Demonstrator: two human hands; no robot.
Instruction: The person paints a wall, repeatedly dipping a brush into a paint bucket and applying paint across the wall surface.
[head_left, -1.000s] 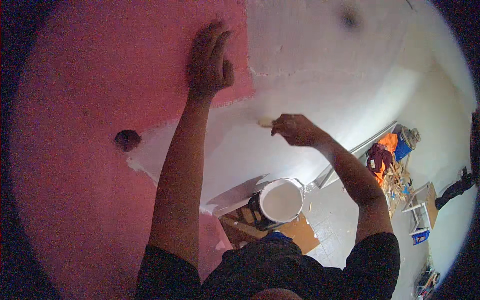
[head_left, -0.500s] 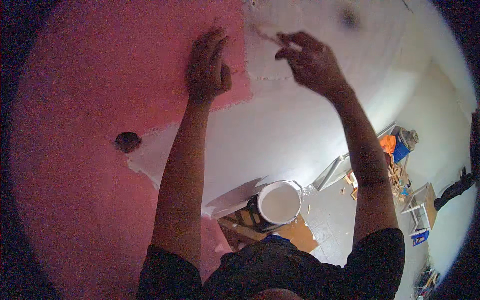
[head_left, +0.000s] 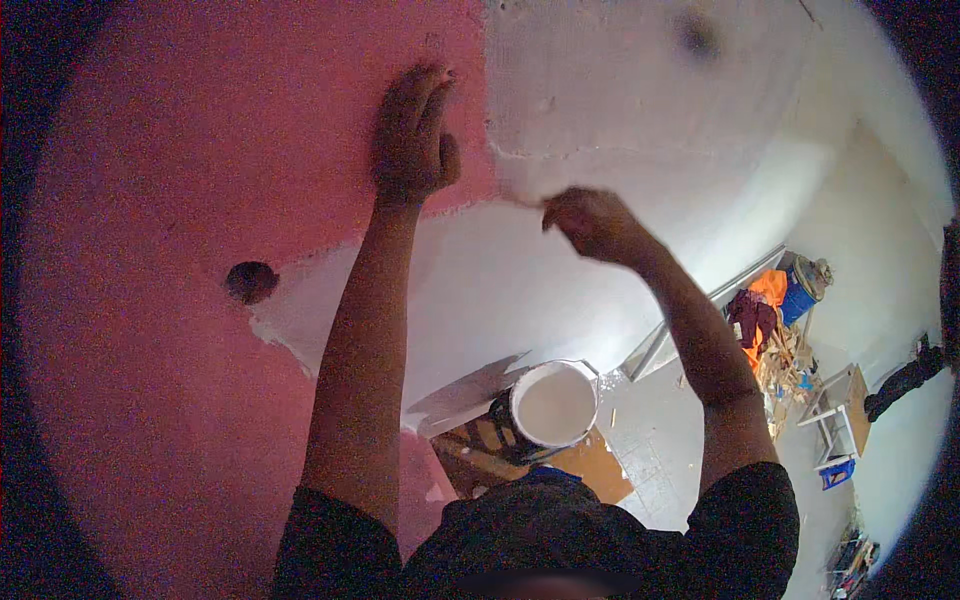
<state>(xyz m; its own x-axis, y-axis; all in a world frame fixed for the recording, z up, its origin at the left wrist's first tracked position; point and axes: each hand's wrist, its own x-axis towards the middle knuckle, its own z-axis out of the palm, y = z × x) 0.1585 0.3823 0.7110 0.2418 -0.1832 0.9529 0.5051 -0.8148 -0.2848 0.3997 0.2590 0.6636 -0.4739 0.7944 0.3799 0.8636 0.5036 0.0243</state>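
Observation:
My left hand (head_left: 413, 135) rests on the pink part of the wall (head_left: 200, 150), its fingers stretched upward and nothing in its grip. To its right and lower, my right hand (head_left: 595, 222) is closed on a slim, brush-like tool (head_left: 522, 200). The tool points left toward the lower corner where pink meets white paint (head_left: 480, 290); its tip is blurred, so I cannot tell whether it touches the wall. Below my arms stands an open bucket (head_left: 555, 404) of whitish paint, with a wire handle at its rim.
A round dark hole (head_left: 252, 283) shows in the wall at the left. Under the bucket lies a brown board (head_left: 600, 470). Off to the right are a blue drum (head_left: 802, 290), orange cloth (head_left: 768, 288), scattered scraps (head_left: 785, 365) and a small white-framed stand (head_left: 840, 415).
My right hand has come down with the tool, from the upper pink edge to the lower corner of the pink area. My left hand stays in nearly the same place.

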